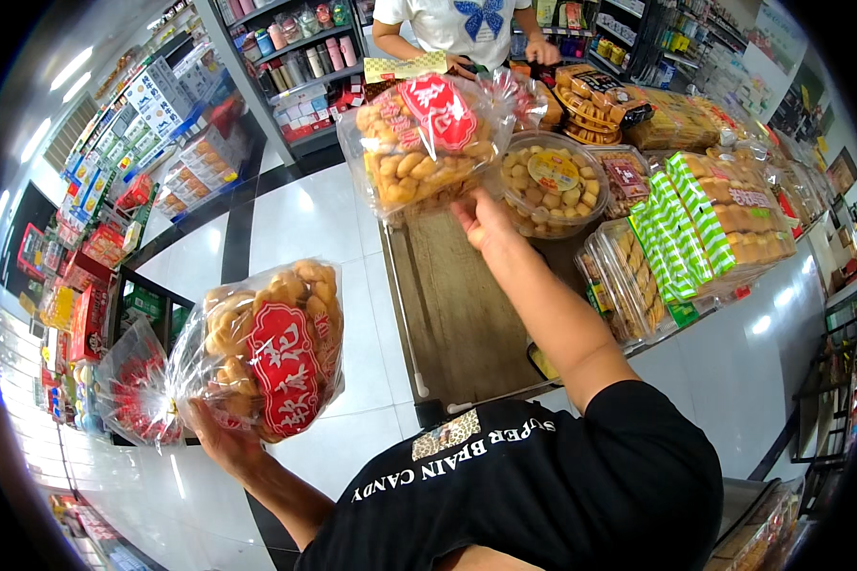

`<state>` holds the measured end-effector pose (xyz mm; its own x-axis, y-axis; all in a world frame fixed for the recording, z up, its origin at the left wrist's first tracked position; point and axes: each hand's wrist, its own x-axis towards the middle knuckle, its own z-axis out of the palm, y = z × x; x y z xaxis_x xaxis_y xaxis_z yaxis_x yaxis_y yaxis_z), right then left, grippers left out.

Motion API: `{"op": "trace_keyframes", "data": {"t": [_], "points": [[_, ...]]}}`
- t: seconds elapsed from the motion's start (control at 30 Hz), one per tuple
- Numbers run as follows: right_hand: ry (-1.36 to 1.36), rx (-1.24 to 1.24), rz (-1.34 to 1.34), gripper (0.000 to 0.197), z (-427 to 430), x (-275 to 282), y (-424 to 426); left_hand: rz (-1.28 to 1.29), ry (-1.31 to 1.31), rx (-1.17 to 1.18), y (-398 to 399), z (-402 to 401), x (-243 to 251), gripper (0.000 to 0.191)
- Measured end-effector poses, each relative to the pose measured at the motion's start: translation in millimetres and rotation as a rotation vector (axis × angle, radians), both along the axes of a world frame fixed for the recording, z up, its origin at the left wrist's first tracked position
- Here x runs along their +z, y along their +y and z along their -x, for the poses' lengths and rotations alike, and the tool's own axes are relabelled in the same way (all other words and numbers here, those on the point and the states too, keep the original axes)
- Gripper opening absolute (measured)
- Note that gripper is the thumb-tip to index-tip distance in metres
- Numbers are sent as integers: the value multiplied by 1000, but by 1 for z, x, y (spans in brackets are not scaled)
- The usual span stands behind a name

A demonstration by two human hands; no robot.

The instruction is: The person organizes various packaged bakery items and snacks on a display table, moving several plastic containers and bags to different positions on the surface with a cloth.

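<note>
At the lower left, my left hand (221,442) holds a clear plastic bag of fried dough twists (221,317) with a red printed label. The bag is tilted, its tied neck pointing left, and it hangs over the floor beside the table. Stretched forward, my right hand (480,220) grips the lower edge of a second bag of dough twists (400,171), also red-labelled, at the table's far left corner. Some of its fingers are hidden behind the bag. Just right of that bag stands a round clear tub of small biscuits (551,187).
The brown tabletop (464,307) has a pale rail (406,321) along its left edge. Packs of bread rolls with green-striped wrapping (728,214) and clear clamshell boxes of pastries (628,278) stand at right. Across the table is a person in a white shirt (464,28).
</note>
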<state>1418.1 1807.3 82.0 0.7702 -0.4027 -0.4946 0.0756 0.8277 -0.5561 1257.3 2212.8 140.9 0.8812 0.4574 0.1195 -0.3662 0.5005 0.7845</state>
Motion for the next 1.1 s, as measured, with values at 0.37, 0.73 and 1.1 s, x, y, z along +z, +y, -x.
{"op": "trace_keyframes", "data": {"t": [0.37, 0.73, 1.1], "points": [[-50, -131, 48, 23, 23, 13, -113, 90, -53, -146, 10, -7, -18, 39], [82, -309, 71, 32, 26, -13, -184, 38, -38, -91, 11, 4, -20, 39], [17, -344, 39, 49, 26, -23, -179, 55, -7, -65, 16, 13, -23, 42]]}}
